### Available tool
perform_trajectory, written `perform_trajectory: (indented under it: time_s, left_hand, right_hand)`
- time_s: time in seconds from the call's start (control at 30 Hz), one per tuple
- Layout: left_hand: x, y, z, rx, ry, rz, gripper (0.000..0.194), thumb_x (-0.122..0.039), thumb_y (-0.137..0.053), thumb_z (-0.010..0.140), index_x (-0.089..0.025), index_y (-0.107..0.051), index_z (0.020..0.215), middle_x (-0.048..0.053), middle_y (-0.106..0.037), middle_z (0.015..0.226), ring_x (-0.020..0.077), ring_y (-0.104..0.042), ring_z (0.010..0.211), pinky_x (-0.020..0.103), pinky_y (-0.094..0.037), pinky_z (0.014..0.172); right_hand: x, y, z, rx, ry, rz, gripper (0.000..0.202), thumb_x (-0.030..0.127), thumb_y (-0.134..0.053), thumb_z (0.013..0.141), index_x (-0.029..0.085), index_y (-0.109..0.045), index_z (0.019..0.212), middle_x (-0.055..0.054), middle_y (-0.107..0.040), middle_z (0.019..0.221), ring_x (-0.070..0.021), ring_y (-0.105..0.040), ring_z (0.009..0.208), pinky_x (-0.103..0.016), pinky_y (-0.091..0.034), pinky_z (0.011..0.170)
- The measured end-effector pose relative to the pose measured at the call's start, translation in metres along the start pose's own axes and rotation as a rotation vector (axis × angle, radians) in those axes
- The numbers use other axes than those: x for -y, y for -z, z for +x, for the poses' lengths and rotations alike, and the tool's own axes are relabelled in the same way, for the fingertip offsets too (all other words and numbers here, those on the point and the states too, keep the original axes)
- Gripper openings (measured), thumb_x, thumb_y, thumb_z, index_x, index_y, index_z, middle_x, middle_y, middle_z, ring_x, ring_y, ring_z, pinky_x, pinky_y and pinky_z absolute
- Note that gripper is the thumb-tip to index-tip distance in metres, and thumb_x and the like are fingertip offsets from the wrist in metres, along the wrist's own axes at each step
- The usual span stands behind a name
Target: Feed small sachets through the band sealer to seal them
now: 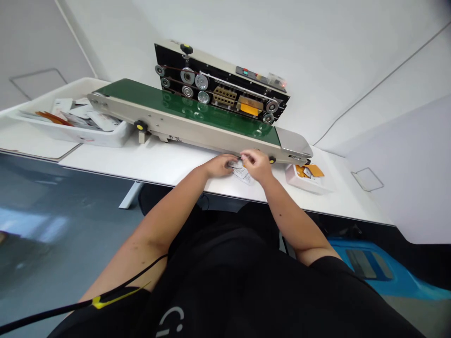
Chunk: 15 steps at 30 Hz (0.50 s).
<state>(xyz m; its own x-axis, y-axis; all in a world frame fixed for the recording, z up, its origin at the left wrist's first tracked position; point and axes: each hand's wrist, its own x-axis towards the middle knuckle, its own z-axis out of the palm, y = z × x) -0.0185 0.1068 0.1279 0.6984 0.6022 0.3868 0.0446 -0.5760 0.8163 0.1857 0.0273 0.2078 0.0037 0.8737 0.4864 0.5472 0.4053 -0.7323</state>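
White, flat printed packets [243, 174] lie on the white tabletop [169, 164] between your hands, at your left hand's [221, 165] three o'clock and your right hand's [256, 164] nine o'clock. Your left fingers curl over their edge; your right fingertips pinch together, though you cannot tell on what. The green-belted metal conveyor [190, 112] stands just beyond, toward twelve.

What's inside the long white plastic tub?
The long white plastic tub holds a messy pile of flat white packets and something thin and orange-brown. Whatever lies underneath is covered.
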Motion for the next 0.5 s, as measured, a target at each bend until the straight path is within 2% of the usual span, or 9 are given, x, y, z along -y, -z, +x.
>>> perform_trajectory:
  time_s: [0.1, 0.2, 0.33, 0.43, 0.5]
  left_hand:
    - [-0.001, -0.008, 0.002, 0.027, -0.015, 0.209, 0.054, -0.024, -0.081, 0.07, -0.02, -0.074, 0.123, 0.014, -0.07, 0.135, 0.0341, -0.061, 0.13, 0.045, -0.044, 0.115]
    - [0.0, -0.015, 0.003, 0.021, 0.058, 0.316, 0.056, -0.03, -0.084, 0.069, -0.022, -0.074, 0.123, 0.014, -0.071, 0.135, 0.0366, -0.062, 0.128, 0.046, -0.043, 0.116]
    - [0.004, -0.015, 0.003, 0.023, 0.067, 0.32, 0.054, -0.031, -0.079, 0.076, -0.022, -0.073, 0.129, 0.013, -0.071, 0.135, 0.0351, -0.062, 0.127, 0.045, -0.044, 0.114]
    - [0.006, -0.012, 0.002, 0.008, 0.044, 0.337, 0.056, -0.03, -0.079, 0.076, -0.023, -0.071, 0.131, 0.013, -0.07, 0.137, 0.0343, -0.059, 0.131, 0.044, -0.04, 0.117]
    - [0.006, -0.012, 0.003, 0.018, 0.085, 0.368, 0.062, -0.035, -0.082, 0.074, -0.023, -0.07, 0.134, 0.013, -0.069, 0.139, 0.0361, -0.058, 0.132, 0.046, -0.038, 0.118]
  right_hand:
    - [-0.018, -0.018, -0.038, 0.147, 0.059, -0.178, 0.016, 0.035, -0.066, 0.089, 0.026, -0.077, 0.095, -0.005, -0.07, 0.085, -0.0213, -0.059, 0.075, -0.038, -0.052, 0.083]
    - [-0.041, -0.029, -0.057, 0.125, 0.012, -0.175, 0.019, 0.033, -0.062, 0.09, 0.027, -0.077, 0.1, -0.004, -0.073, 0.092, -0.0196, -0.059, 0.072, -0.036, -0.051, 0.079]
    - [-0.06, -0.035, -0.063, 0.038, -0.113, -0.072, 0.022, 0.034, -0.06, 0.089, 0.025, -0.074, 0.103, -0.003, -0.071, 0.089, -0.0178, -0.058, 0.068, -0.033, -0.05, 0.072]
    - [-0.062, -0.035, -0.061, 0.019, -0.175, 0.003, 0.024, 0.033, -0.06, 0.087, 0.025, -0.072, 0.106, 0.0, -0.068, 0.085, -0.0158, -0.056, 0.065, -0.031, -0.049, 0.07]
    - [-0.061, -0.035, -0.059, 0.01, -0.201, 0.033, 0.024, 0.032, -0.06, 0.085, 0.025, -0.071, 0.106, 0.0, -0.067, 0.086, -0.0144, -0.054, 0.063, -0.03, -0.048, 0.069]
